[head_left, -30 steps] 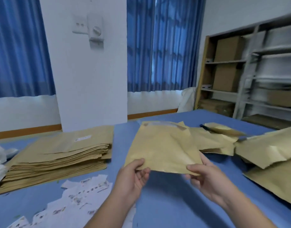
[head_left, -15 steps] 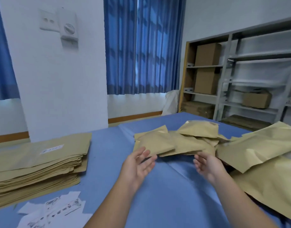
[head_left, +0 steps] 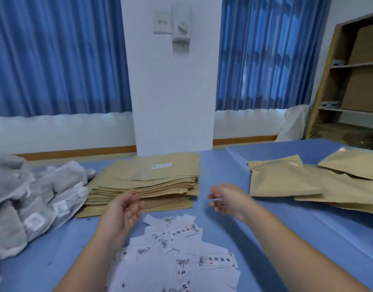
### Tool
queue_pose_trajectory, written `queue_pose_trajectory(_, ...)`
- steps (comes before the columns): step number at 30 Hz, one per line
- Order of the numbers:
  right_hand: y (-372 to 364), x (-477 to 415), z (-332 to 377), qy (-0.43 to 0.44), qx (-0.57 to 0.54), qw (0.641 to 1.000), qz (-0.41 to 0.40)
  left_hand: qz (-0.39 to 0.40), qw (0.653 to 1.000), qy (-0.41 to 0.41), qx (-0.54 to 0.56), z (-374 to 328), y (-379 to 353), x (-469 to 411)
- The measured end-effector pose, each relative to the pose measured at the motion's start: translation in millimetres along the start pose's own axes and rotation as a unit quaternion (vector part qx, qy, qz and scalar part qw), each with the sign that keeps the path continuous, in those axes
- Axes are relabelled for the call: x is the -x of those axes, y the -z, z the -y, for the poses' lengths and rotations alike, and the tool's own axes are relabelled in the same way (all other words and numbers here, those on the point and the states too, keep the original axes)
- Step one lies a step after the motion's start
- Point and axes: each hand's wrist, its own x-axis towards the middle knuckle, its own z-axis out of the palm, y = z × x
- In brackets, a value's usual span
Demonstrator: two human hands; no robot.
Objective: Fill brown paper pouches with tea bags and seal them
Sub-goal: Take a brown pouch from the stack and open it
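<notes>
**Lying flat at mid-frame: the pouch stack (head_left: 152,180), both hands empty in front of it**

The stack of flat brown pouches sits just left of centre, with a small white label (head_left: 161,165) on its top sheet. Loose pouches (head_left: 286,182) overlap one another at the right of the frame, well apart from the stack.

The left hand (head_left: 122,209) hangs at the stack's near edge, palm turned inward, fingers spread and relaxed, gripping nothing. Its fingertips overlap the lowest sheets in the picture, but whether they touch cannot be told. The right hand (head_left: 227,199) hovers over bare table between the stack and the loose pouches. Its fingers are loosely curled, point left and hold nothing, and the hand is blurred. Both bare forearms rise from the bottom edge and angle in toward the centre.

Between the forearms, at lower centre, white slips (head_left: 177,249) with dark print lie scattered on the blue table (head_left: 265,239). Grey packets (head_left: 34,203) are heaped at the left edge, up against the stack's left side. Behind stands a white pillar (head_left: 173,91) with blue curtains (head_left: 59,55) on either side, and a shelf (head_left: 350,66) of boxes at the upper right.
</notes>
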Motion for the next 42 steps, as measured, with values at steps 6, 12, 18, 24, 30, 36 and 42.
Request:
queue_pose_trajectory(6,-52,-53,28,-0.003,0.023,0.996,-0.091,-0.061,0.997,0.011,0.046,5,67,-16)
queue_pose_trajectory(12,-69,-94,41,-0.039,0.08,0.99,-0.11,-0.075,0.997,0.016,0.026,11,72,-23)
queue_pose_trajectory(18,-72,-107,34,0.003,0.174,0.973,-0.155,-0.089,0.995,0.028,0.037,10,73,-24)
queue_pose_trajectory(24,-66,-83,25,0.155,0.253,0.926,-0.232,-0.072,0.993,0.004,-0.091,11,64,-19)
queue_pose_trajectory(30,-74,-29,2,0.232,0.176,0.946,-0.145,0.054,0.99,0.064,-0.117,13,38,-4)
queue_pose_trajectory(36,-94,30,-9,0.503,0.439,0.737,-0.105,0.159,0.979,0.128,-0.016,17,7,13)
queue_pose_trajectory(42,-114,54,3,0.547,0.517,0.656,0.054,0.111,0.991,0.073,0.015,8,-1,19)
